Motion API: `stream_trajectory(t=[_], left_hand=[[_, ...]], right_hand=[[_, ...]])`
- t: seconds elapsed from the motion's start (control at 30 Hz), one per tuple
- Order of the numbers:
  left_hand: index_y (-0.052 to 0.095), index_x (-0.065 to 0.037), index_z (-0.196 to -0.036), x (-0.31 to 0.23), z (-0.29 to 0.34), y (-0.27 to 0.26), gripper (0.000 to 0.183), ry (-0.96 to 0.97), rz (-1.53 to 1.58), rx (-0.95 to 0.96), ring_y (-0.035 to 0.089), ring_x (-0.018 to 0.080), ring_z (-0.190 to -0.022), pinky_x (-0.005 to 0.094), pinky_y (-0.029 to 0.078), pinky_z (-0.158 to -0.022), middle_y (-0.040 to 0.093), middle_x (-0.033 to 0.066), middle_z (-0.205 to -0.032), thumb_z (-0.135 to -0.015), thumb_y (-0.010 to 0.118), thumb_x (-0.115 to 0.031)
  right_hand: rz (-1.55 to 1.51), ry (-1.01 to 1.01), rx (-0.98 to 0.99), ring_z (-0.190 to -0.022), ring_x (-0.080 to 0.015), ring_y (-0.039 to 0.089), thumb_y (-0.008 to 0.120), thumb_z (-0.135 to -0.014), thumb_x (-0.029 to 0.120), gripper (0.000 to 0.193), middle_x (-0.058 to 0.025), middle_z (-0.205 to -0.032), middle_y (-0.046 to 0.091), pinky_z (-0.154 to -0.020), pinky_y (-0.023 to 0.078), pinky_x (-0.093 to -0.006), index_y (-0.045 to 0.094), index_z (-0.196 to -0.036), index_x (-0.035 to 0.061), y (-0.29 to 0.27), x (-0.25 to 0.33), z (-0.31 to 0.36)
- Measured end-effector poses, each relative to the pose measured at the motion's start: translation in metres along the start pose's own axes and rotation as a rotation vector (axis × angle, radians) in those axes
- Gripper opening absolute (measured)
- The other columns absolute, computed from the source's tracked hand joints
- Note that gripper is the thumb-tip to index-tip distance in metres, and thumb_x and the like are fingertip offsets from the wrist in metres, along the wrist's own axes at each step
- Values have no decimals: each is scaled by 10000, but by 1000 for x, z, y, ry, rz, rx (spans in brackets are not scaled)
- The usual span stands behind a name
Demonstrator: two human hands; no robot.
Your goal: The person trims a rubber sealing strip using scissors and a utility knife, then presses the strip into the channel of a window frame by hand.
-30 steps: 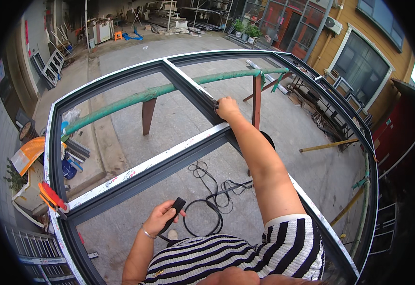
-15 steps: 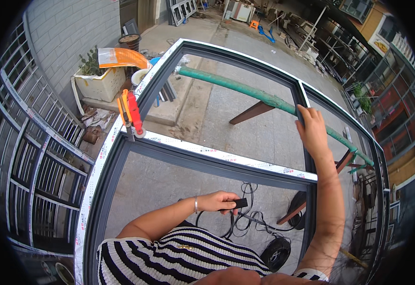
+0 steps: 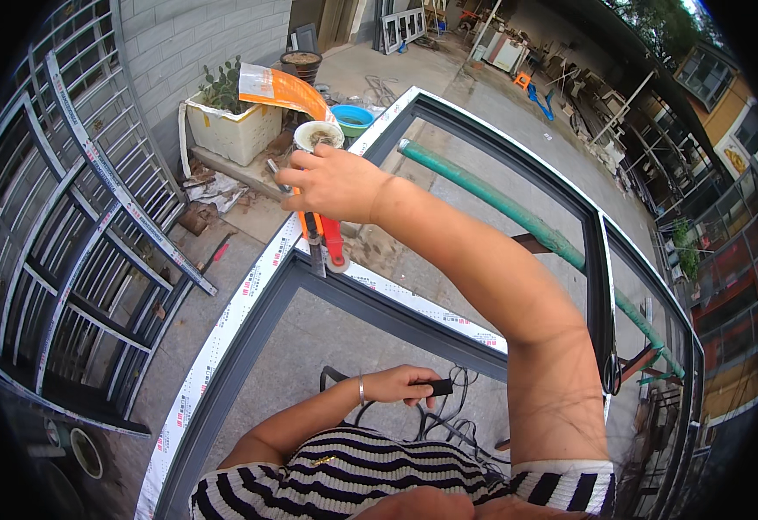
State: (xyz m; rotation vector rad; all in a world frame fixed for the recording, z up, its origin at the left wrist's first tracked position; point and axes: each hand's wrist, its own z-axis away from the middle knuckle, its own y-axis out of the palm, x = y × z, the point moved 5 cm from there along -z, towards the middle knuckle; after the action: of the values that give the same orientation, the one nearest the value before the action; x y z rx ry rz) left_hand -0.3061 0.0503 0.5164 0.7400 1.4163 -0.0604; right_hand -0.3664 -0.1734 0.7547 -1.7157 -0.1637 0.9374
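A large dark grey window frame, faced with white printed film, spreads out in front of me. My right hand reaches across to its left side, fingers curled over the upper ends of a red tool and an orange-and-black tool at the crossbar joint. A slim silvery piece shows by its fingertips; the hand hides what exactly it grips. Close to my body, my left hand is closed on a flat black strip, whose end sticks out past the fingers.
A green pipe rail runs under the frame. Black strips lie looped on the floor below. Black-handled scissors rest at the frame's right bar. Metal grilles lean at left; a cactus planter and a blue basin stand behind.
My right hand has left the middle upright bar and swung left to the red and orange tools. The view has shifted left. My left hand keeps the black strip in almost the same place.
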Motion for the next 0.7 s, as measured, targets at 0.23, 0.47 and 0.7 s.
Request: stream_trajectory(t=[0.23,0.47,0.7], left_hand=[[537,-16,-1327,1,21,-27,345,50,48,-88,487,63,-716,209,449,-667,671,29,-996,-1045,531,-214],[536,-6,-1326,-9,39,-38,351,80,45,-133,504,67,-727,212,459,-688,674,38,-1011,-1047,529,-219],[540,3,-1326,-5,35,-45,339,71,58,-112,498,70,-725,216,455,-683,676,40,-1007,-1048,529,-191]], right_hand=[[-383,749,70,-1016,-327,660,669,-877,279,229,-138,-1069,697,-863,548,-411,741,-1016,113,-2,-92,0],[-1276,1253,677,-548,-119,568,556,-950,617,581,-51,-747,713,-477,408,-289,717,-852,68,91,-45,56],[-1698,1276,509,-586,-108,604,684,-947,390,349,-66,-797,690,-469,415,-234,672,-948,42,99,-25,73]])
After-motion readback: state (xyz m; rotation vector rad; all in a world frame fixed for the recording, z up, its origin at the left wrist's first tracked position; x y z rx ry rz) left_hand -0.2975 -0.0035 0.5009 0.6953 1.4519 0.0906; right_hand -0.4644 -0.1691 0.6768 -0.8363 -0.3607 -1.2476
